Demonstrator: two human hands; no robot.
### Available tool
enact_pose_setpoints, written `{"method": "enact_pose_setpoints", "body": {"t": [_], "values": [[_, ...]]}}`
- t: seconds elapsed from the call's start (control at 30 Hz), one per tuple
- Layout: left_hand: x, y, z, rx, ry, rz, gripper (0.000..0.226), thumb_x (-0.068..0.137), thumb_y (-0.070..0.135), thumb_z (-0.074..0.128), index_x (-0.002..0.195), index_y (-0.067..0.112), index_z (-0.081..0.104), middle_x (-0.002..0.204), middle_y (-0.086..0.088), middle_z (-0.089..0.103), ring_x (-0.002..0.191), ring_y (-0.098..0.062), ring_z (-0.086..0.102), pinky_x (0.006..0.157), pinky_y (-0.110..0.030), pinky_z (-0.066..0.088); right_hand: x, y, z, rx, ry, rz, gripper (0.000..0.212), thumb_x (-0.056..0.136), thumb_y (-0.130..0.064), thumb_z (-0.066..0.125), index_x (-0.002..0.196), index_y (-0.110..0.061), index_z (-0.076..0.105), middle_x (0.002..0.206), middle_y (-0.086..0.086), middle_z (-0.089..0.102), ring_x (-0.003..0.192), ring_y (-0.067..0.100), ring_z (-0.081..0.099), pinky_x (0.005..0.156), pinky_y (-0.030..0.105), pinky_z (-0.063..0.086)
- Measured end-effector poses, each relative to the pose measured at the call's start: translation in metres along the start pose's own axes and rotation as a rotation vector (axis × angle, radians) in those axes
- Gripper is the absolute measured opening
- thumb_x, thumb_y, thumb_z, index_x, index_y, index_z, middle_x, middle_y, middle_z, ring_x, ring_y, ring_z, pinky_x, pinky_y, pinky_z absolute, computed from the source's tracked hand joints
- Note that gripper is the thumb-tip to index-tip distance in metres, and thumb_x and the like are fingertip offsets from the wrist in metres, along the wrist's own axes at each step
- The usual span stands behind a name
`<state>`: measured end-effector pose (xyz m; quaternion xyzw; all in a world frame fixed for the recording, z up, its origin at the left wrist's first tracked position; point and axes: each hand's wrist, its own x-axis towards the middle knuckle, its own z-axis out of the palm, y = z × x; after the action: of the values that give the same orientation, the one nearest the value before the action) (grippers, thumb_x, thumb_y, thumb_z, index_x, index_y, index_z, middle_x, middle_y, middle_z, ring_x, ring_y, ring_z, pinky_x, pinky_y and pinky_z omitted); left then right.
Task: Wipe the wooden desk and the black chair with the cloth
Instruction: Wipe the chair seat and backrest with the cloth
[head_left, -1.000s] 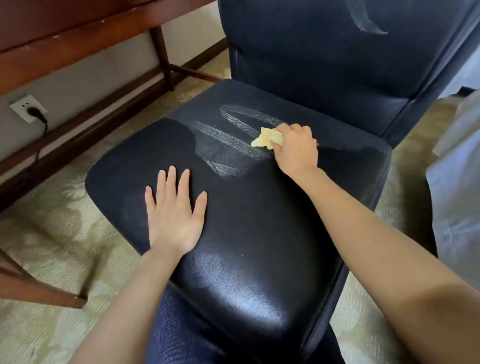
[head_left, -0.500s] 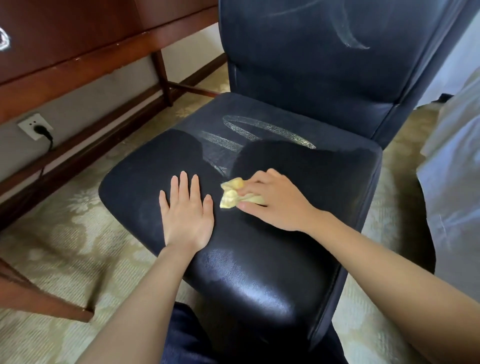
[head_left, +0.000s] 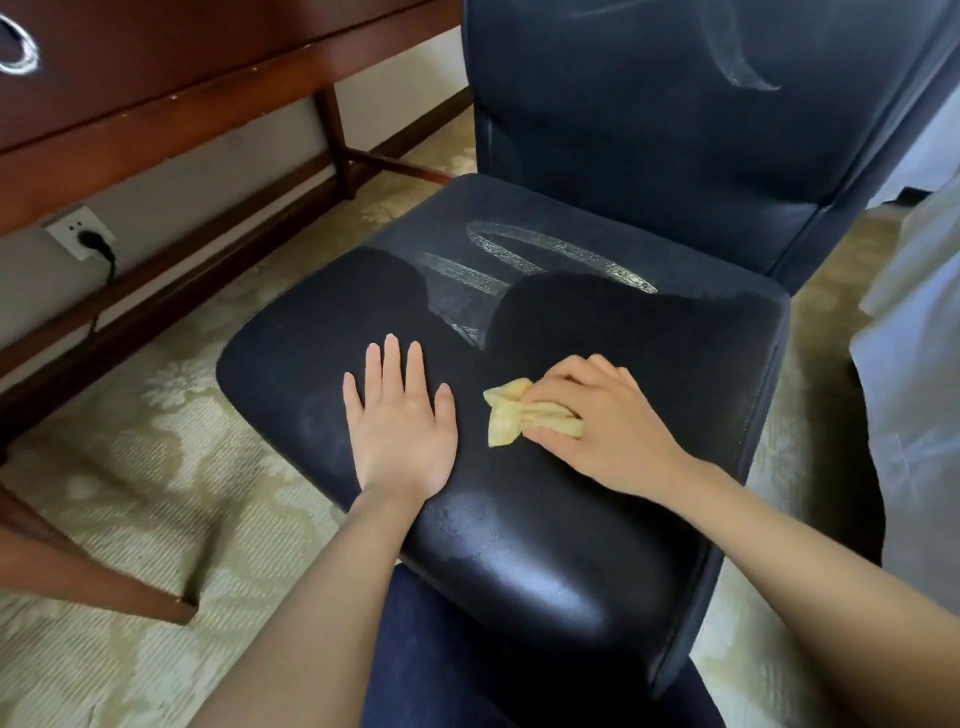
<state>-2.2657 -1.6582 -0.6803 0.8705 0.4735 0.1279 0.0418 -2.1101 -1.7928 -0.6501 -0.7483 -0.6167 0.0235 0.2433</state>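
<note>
1. Black chair (head_left: 649, 353), seat looks about half done. White streaks (head_left: 465, 272) sit just past the fingertips of both hands, and a curved mark (head_left: 740, 75) is up on the backrest (head_left: 597, 130), well above the right hand.
2. Left hand (head_left: 402, 426) lies flat on the seat, palm down with fingers straight and slightly spread, holding nothing. Right hand (head_left: 608, 421), just beside it, has its fingers curled over the yellow cloth (head_left: 511, 415) and presses it on the seat. A crumpled tail pokes out toward the left hand.
3. Risk one: the cloth is bunched into a small wad, so I'd guess each pass only covers a thin strip. It's easy to leave bands between passes, especially round those streaks ahead of the fingers.
4. Risk two: that loose tail could drag picked-up white stuff back over the dark patch near the left hand. Can't tell if the cloth is damp or dry.
5. Risk three: if the left hand comes off, a hard push might shift the chair. The base is hidden, so that's just a hunch.
6. Desk (head_left: 182, 62), off beyond the left hand, has a white ring (head_left: 21, 68) on its front. That one's easy to forget.
</note>
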Motion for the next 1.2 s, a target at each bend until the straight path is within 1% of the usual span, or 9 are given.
{"method": "enact_pose_setpoints", "body": {"t": [0.13, 0.37, 0.5, 0.6, 0.77, 0.83, 0.93, 1.03, 1.2], "values": [[0.000, -0.003, 0.002, -0.026, 0.034, -0.021, 0.057, 0.098, 0.042, 0.024, 0.151, 0.020, 0.020, 0.160, -0.001, 0.011, 0.147, -0.017, 0.001, 0.118, -0.041, -0.002, 0.061, 0.026, 0.006, -0.019, -0.001, -0.003, 0.026, 0.084, -0.037, 0.065, 0.108, -0.028, 0.066, 0.109, -0.007, 0.057, 0.095, 0.016, 0.045, 0.085, 0.031, 0.031], [0.001, -0.005, -0.001, -0.074, 0.045, -0.035, 0.056, 0.098, 0.042, 0.030, 0.151, 0.025, 0.022, 0.160, 0.004, 0.010, 0.147, -0.013, 0.000, 0.117, -0.034, -0.007, 0.154, 0.042, 0.037, -0.110, 0.117, 0.135, 0.029, 0.089, -0.037, 0.058, 0.116, -0.028, 0.062, 0.117, -0.002, 0.056, 0.108, 0.024, 0.045, 0.085, 0.035, 0.029], [0.003, -0.007, -0.001, -0.090, 0.070, -0.038, 0.057, 0.096, 0.045, 0.024, 0.150, 0.026, 0.023, 0.159, 0.006, 0.012, 0.147, -0.011, 0.001, 0.115, -0.029, -0.011, 0.192, 0.032, 0.050, -0.099, 0.133, 0.175, 0.026, 0.090, -0.036, 0.055, 0.113, -0.028, 0.063, 0.113, 0.001, 0.058, 0.109, 0.025, 0.045, 0.086, 0.037, 0.031], [0.004, -0.008, -0.001, -0.099, 0.082, -0.040, 0.061, 0.092, 0.047, 0.021, 0.149, 0.027, 0.025, 0.159, 0.006, 0.014, 0.146, -0.010, 0.003, 0.115, -0.027, -0.011, 0.206, 0.022, 0.056, -0.104, 0.096, 0.132, 0.026, 0.092, -0.036, 0.052, 0.114, -0.028, 0.063, 0.112, 0.000, 0.058, 0.109, 0.025, 0.045, 0.089, 0.038, 0.033], [0.003, -0.007, -0.001, -0.115, 0.091, -0.048, 0.061, 0.092, 0.047, 0.022, 0.149, 0.027, 0.027, 0.158, 0.006, 0.016, 0.146, -0.010, 0.005, 0.115, -0.027, -0.010, 0.188, 0.020, 0.051, -0.055, 0.010, -0.109, 0.031, 0.092, -0.037, 0.054, 0.116, -0.021, 0.064, 0.117, 0.000, 0.059, 0.108, 0.024, 0.048, 0.091, 0.038, 0.037], [0.003, -0.007, -0.001, -0.117, 0.091, -0.048, 0.061, 0.092, 0.047, 0.022, 0.149, 0.027, 0.028, 0.158, 0.006, 0.017, 0.146, -0.010, 0.005, 0.115, -0.027, -0.010, 0.172, 0.023, 0.048, -0.030, -0.036, -0.205, 0.033, 0.091, -0.038, 0.055, 0.118, -0.022, 0.064, 0.119, -0.002, 0.058, 0.108, 0.023, 0.047, 0.090, 0.035, 0.034], [0.004, -0.007, -0.001, -0.112, 0.098, -0.050, 0.061, 0.091, 0.047, 0.022, 0.149, 0.026, 0.028, 0.158, 0.007, 0.017, 0.146, -0.010, 0.006, 0.116, -0.029, -0.009, 0.148, 0.023, 0.040, 0.028, -0.072, -0.245, 0.035, 0.091, -0.040, 0.056, 0.122, -0.025, 0.063, 0.122, -0.007, 0.056, 0.110, 0.018, 0.043, 0.088, 0.028, 0.026], [0.003, -0.007, -0.001, -0.115, 0.093, -0.044, 0.062, 0.091, 0.048, 0.021, 0.149, 0.026, 0.028, 0.158, 0.006, 0.017, 0.146, -0.010, 0.006, 0.116, -0.029, -0.008, 0.120, 0.022, 0.031, 0.053, -0.116, -0.279, 0.032, 0.090, -0.040, 0.057, 0.120, -0.028, 0.064, 0.119, -0.012, 0.055, 0.108, 0.013, 0.042, 0.089, 0.025, 0.026], [0.003, -0.010, 0.000, -0.118, 0.075, -0.023, 0.055, 0.098, 0.045, 0.028, 0.150, 0.026, 0.023, 0.159, 0.006, 0.011, 0.147, -0.010, 0.001, 0.115, -0.030, -0.010, 0.069, 0.014, 0.012, 0.125, -0.139, -0.324, 0.027, 0.083, -0.032, 0.069, 0.109, -0.024, 0.070, 0.108, -0.010, 0.060, 0.096, 0.011, 0.046, 0.090, 0.034, 0.038]]}}
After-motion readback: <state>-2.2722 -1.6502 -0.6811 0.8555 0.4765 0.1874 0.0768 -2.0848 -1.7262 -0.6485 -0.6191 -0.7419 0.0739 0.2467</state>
